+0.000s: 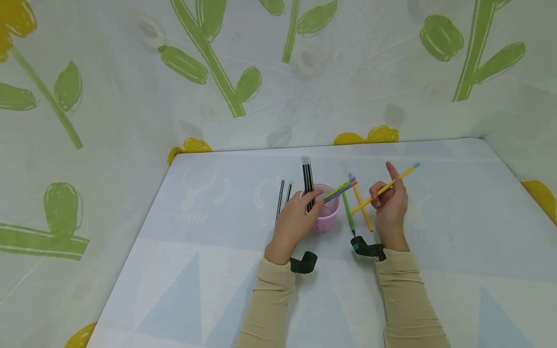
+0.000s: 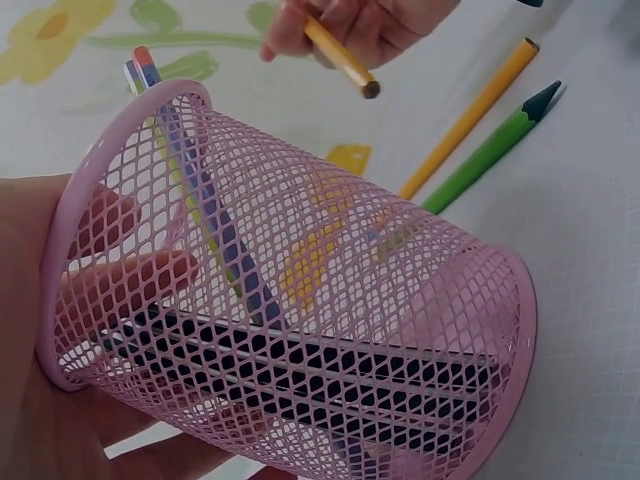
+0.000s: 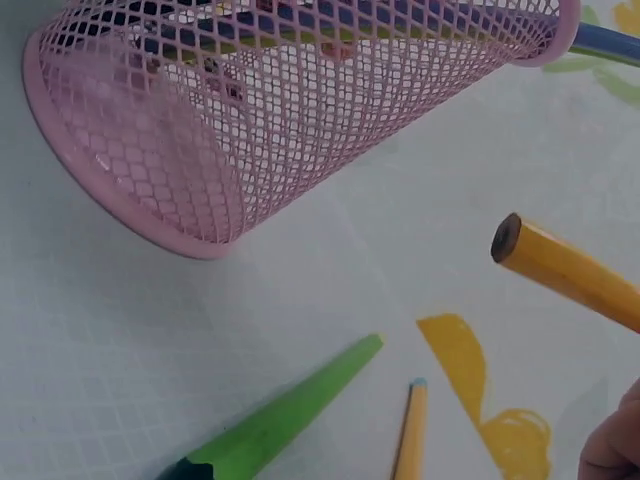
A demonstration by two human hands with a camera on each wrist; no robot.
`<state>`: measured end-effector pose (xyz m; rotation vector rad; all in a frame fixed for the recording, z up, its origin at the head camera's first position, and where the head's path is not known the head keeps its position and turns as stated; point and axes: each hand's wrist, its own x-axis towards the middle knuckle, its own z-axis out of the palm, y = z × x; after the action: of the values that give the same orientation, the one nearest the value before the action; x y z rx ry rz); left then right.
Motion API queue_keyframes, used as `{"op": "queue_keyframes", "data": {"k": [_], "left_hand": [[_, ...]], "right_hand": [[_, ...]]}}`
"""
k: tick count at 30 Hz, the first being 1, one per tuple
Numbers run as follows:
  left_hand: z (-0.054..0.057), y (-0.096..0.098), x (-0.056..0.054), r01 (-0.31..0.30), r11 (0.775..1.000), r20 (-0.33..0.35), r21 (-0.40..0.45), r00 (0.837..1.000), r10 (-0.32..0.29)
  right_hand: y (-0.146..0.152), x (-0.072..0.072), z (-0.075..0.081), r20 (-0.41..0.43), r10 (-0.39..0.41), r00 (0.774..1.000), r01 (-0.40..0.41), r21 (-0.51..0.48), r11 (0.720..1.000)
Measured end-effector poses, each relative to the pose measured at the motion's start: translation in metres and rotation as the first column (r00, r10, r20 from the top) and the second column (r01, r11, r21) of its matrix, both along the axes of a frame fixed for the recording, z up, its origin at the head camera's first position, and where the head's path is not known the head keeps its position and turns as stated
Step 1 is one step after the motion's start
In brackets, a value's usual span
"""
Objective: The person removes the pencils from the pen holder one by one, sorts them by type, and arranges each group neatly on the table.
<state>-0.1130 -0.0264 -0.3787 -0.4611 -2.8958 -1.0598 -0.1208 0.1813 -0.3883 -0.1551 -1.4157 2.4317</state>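
Note:
A pink mesh pen holder [image 1: 324,224] stands on the table, with my left hand [image 1: 292,223] gripping it at the rim; some fingers show through the mesh [image 2: 250,200]. Several black pencils [image 1: 307,174] stand in it beside that hand. A purple pencil [image 1: 341,190] and a light green pencil [image 1: 337,190] lean out over its right rim. To the right of the holder, my right hand [image 1: 391,210] holds a yellow pencil [image 1: 406,172] tilted, one finger pointing up. In the right wrist view, the dark lower end of this yellow pencil [image 3: 565,268] hangs beside the holder.
A green pencil [image 1: 348,212] and another yellow pencil [image 1: 363,208] lie on the table [image 1: 452,203] between the holder and my right hand. Left of the holder lie two black pencils [image 1: 280,199]. A flower-printed wall covering [image 1: 304,106] rises behind the table's back edge.

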Motion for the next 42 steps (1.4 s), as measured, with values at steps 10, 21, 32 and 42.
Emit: {"op": "queue_keyframes", "data": {"k": [10, 21, 32, 42], "left_hand": [[0.0, 0.0, 0.0, 0.006, 1.0, 0.005, 0.01, 1.0, -0.006], [0.0, 0.0, -0.001, 0.0, 1.0, 0.01, 0.018, 1.0, 0.0], [0.0, -0.001, 0.0, 0.004, 1.0, 0.01, 0.028, 1.0, -0.005], [0.0, 0.0, -0.001, 0.004, 1.0, 0.011, 0.028, 1.0, -0.004]], "right_hand": [[0.003, -0.01, -0.017, 0.353, -0.105, 0.93, -0.101, 0.517, 0.85], [0.003, -0.013, -0.026, 0.513, -0.074, 0.855, -0.408, 0.754, 0.514], [0.004, -0.013, -0.029, 0.502, -0.149, 0.852, -0.421, 0.825, 0.378], [0.006, -0.014, -0.032, 0.446, -0.205, 0.871, -0.382, 0.878, 0.288]]}}
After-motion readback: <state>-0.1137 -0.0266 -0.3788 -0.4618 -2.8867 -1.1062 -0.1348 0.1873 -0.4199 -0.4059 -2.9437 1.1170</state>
